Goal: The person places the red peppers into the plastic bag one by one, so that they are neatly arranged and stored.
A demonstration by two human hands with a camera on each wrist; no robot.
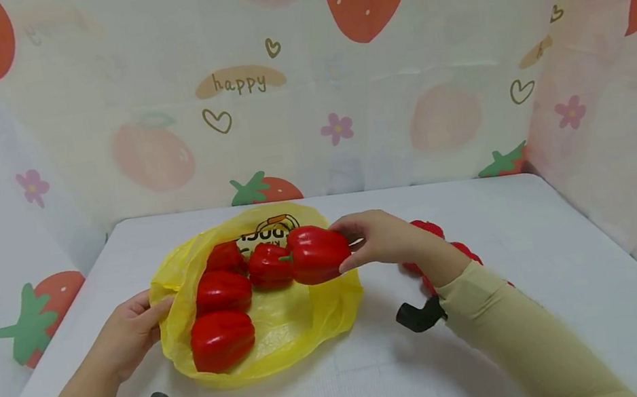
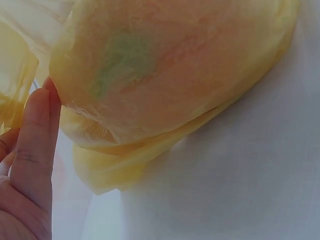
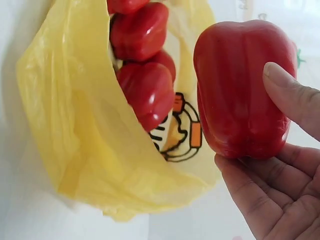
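Head view: step in hand, as judged, is the transfer of one glossy red bell pepper across the mouth of a thin yellow plastic bag on the white tabletop. Whether it is going in or coming out cannot be told from the one moment. If in, the next move calls for lowering it into the bare part of the bag and letting go; if out, for lifting it clear of the rim. Four other red peppers lie inside the bag, towards its left and far side. Right hand grips the pepper by its right end, thumb and fingers on opposite sides. Left hand pinches the bag's left rim. Red items lie beyond the right forearm, partly hidden; kind not determined.

Left wrist view: left-hand fingers nearly straight, up against the yellow film. A blurred green patch shows through the plastic.

Right wrist view: held pepper between thumb and fingers, spread only to its width. It is seen beside the bag's printed drawing; contact with the bag cannot be told. Loose rim could snag it, by estimate.
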